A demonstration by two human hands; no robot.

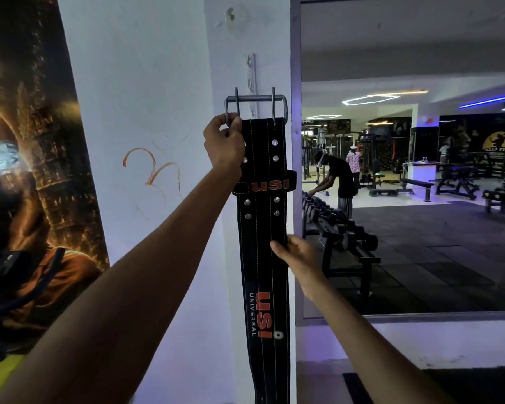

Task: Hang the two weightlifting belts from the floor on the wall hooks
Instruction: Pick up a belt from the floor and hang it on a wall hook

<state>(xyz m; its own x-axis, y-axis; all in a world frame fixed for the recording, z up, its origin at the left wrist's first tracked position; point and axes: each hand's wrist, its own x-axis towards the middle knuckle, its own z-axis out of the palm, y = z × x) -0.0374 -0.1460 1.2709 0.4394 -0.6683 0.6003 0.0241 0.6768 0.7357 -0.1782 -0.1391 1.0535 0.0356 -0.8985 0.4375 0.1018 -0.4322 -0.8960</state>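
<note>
Left hand [223, 141] pinches belt [263, 228] buckle [255, 107]; right hand [299, 255] grips its edge; hooks [252, 80] indistinct.

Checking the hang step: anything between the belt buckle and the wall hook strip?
Nothing visible. The left hand pinches the buckle by its left corner, right against the hook strip on the white pillar. The right hand steadies the belt lower down, clear of the hooks.
</note>
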